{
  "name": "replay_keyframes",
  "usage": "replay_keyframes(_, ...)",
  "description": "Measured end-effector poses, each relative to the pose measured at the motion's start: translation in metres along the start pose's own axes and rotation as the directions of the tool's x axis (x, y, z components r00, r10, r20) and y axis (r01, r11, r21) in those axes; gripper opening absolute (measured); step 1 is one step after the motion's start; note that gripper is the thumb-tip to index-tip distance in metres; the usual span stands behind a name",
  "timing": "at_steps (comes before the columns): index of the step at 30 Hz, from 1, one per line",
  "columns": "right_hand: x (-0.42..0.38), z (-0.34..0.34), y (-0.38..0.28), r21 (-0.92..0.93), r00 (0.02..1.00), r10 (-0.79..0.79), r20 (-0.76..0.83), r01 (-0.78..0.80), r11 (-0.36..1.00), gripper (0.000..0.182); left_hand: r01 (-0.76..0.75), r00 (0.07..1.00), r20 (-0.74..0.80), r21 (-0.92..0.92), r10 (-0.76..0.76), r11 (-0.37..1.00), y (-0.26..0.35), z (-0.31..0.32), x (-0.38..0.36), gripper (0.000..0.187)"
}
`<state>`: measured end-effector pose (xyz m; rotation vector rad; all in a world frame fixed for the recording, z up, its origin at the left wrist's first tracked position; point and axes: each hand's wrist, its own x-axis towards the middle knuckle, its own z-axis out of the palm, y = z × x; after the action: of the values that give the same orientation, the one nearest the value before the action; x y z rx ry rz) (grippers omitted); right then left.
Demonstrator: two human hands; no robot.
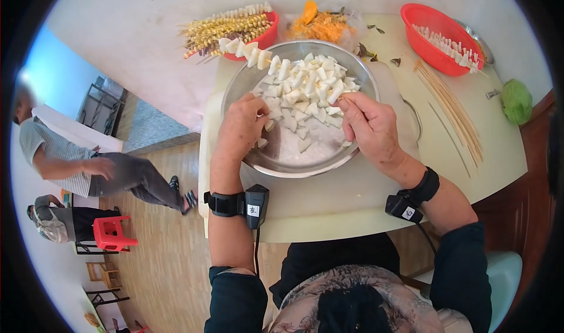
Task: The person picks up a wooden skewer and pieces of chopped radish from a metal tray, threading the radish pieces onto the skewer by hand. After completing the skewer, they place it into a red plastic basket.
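Note:
A large round metal bowl (317, 167) holds many white cut pieces (302, 109). Over its right side my right hand (371, 124) pinches the near end of a skewer. White pieces threaded on this skewer (282, 68) run up and left across the bowl, past its far left rim. My left hand (242, 124) is at the bowl's left side, fingers curled together beside some white pieces; whether it grips one is hidden.
Behind are a red basket of yellow skewers (267, 33), orange shreds in plastic (326, 26) and a red basin (432, 39) with white skewers. Bare sticks (455, 112) and a green cabbage (517, 101) lie right. Two people (64, 151) and a red stool (111, 233) are left.

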<state>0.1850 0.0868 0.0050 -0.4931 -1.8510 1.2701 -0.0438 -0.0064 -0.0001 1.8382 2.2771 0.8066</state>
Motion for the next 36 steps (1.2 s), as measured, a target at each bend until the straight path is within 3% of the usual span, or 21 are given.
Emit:
replay_keyframes(5, 0.000, 0.000, 0.000, -0.005, 1.000, -0.004, -0.001, 0.004, 1.000, 0.015, -0.007, 0.999, -0.041, -0.001, 0.007, 1.000, 0.004, -0.003, 0.000, 0.015)
replay_keyframes(7, 0.000, 0.001, 0.001, -0.009, 1.000, -0.023, -0.012, 0.023, 1.000, 0.015, -0.080, 0.991, -0.109, -0.056, 0.074, 0.995, 0.010, -0.003, 0.000, 0.019)
replay_keyframes(11, 0.000, 0.001, 0.000, -0.011, 1.000, -0.013, -0.016, 0.013, 1.000, 0.015, -0.148, 0.985, -0.098, -0.039, 0.144, 0.988, 0.011, -0.001, 0.000, 0.024)
replay_keyframes(16, 0.000, 0.000, -0.001, -0.051, 1.000, -0.024, 0.008, 0.024, 0.998, 0.015, -0.158, 0.987, 0.030, 0.065, 0.157, 0.985, 0.013, -0.002, 0.000, 0.023)
replay_keyframes(20, -0.001, 0.002, 0.000, -0.019, 1.000, -0.010, 0.007, 0.010, 1.000, 0.015, -0.164, 0.986, 0.030, 0.051, 0.163, 0.985, 0.008, -0.002, 0.000, 0.020)
replay_keyframes(22, 0.000, 0.002, 0.000, -0.023, 1.000, -0.012, -0.002, 0.012, 1.000, 0.015, -0.233, 0.971, -0.027, 0.092, 0.236, 0.968, 0.008, -0.001, 0.000, 0.017)
replay_keyframes(23, 0.000, 0.002, 0.001, -0.022, 1.000, -0.015, 0.006, 0.015, 1.000, 0.015, -0.226, 0.973, -0.032, 0.093, 0.230, 0.970, 0.008, -0.002, 0.001, 0.017)
replay_keyframes(25, 0.000, 0.002, 0.002, -0.032, 1.000, -0.020, -0.008, 0.019, 0.999, 0.014, -0.090, 0.993, -0.085, -0.126, 0.080, 0.988, 0.010, -0.007, 0.002, 0.012)
replay_keyframes(26, 0.000, 0.002, 0.002, -0.026, 1.000, -0.031, 0.002, 0.031, 0.999, 0.014, -0.085, 0.993, -0.097, -0.117, 0.074, 0.989, 0.009, -0.009, 0.003, 0.012)
replay_keyframes(27, 0.000, 0.002, 0.002, -0.060, 0.999, -0.038, 0.002, 0.038, 0.997, 0.013, 0.032, 0.988, -0.130, -0.386, -0.089, 0.922, 0.007, -0.011, 0.003, 0.010)
replay_keyframes(28, 0.000, 0.002, 0.002, -0.094, 0.999, -0.046, 0.001, 0.046, 0.994, 0.013, 0.119, 0.961, -0.120, -0.628, -0.247, 0.769, 0.003, -0.014, 0.004, 0.009)
replay_keyframes(29, 0.001, 0.002, 0.002, -0.085, 0.998, -0.062, 0.010, 0.063, 0.994, 0.013, 0.080, 0.946, -0.151, -0.748, -0.287, 0.659, -0.003, -0.016, 0.004, 0.014)
replay_keyframes(30, 0.000, 0.002, 0.002, -0.098, 0.998, -0.064, 0.015, 0.066, 0.993, 0.013, 0.072, 0.942, -0.169, -0.742, -0.290, 0.667, -0.008, -0.018, 0.005, 0.014)
replay_keyframes(32, -0.001, 0.001, 0.002, -0.108, 0.997, -0.077, 0.023, 0.079, 0.991, 0.013, -0.064, 0.893, -0.216, -0.929, -0.396, 0.363, -0.018, -0.017, 0.005, 0.018)
replay_keyframes(36, 0.000, 0.001, 0.004, -0.143, 0.992, -0.111, 0.060, 0.119, 0.983, 0.012, -0.193, 0.825, -0.286, -0.953, -0.488, 0.232, -0.027, -0.016, 0.005, 0.026)
